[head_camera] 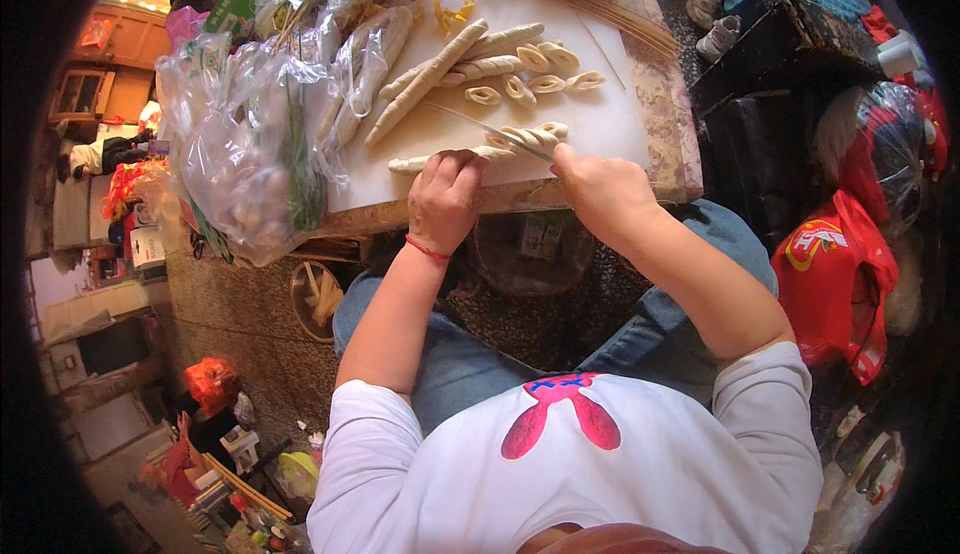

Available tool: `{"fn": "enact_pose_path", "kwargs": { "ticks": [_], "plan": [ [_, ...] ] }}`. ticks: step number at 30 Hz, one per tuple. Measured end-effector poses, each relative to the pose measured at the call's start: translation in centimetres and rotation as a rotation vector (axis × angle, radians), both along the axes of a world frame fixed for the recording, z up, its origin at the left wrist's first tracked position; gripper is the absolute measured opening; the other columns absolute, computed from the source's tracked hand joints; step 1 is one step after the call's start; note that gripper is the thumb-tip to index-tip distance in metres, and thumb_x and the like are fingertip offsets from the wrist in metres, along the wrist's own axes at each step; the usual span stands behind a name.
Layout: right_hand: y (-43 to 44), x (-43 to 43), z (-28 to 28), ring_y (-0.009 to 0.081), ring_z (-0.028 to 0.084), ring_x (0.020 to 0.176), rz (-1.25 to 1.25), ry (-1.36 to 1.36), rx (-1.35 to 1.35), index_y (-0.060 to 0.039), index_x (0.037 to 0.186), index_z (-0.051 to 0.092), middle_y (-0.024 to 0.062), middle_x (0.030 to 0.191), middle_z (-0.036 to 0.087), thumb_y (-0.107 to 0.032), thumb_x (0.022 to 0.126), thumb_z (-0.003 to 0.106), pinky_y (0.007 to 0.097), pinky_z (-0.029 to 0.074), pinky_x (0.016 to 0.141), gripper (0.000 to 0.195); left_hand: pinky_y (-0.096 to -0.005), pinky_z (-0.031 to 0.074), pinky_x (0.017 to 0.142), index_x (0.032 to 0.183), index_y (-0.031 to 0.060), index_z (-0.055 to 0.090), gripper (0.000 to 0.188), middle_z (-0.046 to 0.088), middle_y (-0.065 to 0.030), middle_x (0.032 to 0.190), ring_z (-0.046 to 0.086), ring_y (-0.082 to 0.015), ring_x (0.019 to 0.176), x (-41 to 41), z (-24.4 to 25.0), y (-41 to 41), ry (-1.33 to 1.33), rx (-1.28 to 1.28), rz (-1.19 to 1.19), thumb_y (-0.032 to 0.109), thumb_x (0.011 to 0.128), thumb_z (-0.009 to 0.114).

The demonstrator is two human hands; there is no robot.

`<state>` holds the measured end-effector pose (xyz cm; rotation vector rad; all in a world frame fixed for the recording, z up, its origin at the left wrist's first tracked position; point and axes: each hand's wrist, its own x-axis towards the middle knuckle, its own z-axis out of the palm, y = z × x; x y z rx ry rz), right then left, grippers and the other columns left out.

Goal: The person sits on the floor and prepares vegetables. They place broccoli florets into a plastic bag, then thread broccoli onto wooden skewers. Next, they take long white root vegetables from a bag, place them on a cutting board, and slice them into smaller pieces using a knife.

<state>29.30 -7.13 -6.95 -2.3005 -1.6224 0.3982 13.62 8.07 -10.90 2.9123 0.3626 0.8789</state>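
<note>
My left hand (pixel 448 197) presses down on a pale rolled food stick (pixel 409 166) near the front of the white board (pixel 615 133). In my right hand (pixel 604 186) is a thin knife (pixel 491 130), its blade slanting up and left over cut, twisted pieces (pixel 536 135) of the same food. Farther back lie several whole rolls, one long roll (pixel 427 81) resting across others. Hollow cut pieces (pixel 547 84) lie to their right. My right fingers hide the knife's handle.
Clear plastic bags (pixel 232 133) of produce crowd the board's left side. A bundle of thin wooden sticks (pixel 592 6) lies at the back right. A round container (pixel 316 300) stands on the floor below left. A red plastic bag (pixel 836 276) is at the right.
</note>
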Motion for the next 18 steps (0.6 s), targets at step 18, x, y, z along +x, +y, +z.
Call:
{"fn": "enact_pose_path", "kwargs": {
  "ticks": [18],
  "plan": [
    [-2.7,-1.0,4.0,0.0298,0.066,0.075,0.020,-0.032,-0.392,-0.0063,0.090,0.050,0.0146,0.077,0.065,-0.010,0.083,0.048,0.0405,0.052,0.060,0.007,-0.0341,0.049,0.076,0.079,0.0071,0.056,0.011,0.059,-0.0083,0.093,0.058,-0.0251,0.092,-0.4,-1.0,-0.1,0.011,0.055,0.001,0.006,0.069,0.058]
  ]
}}
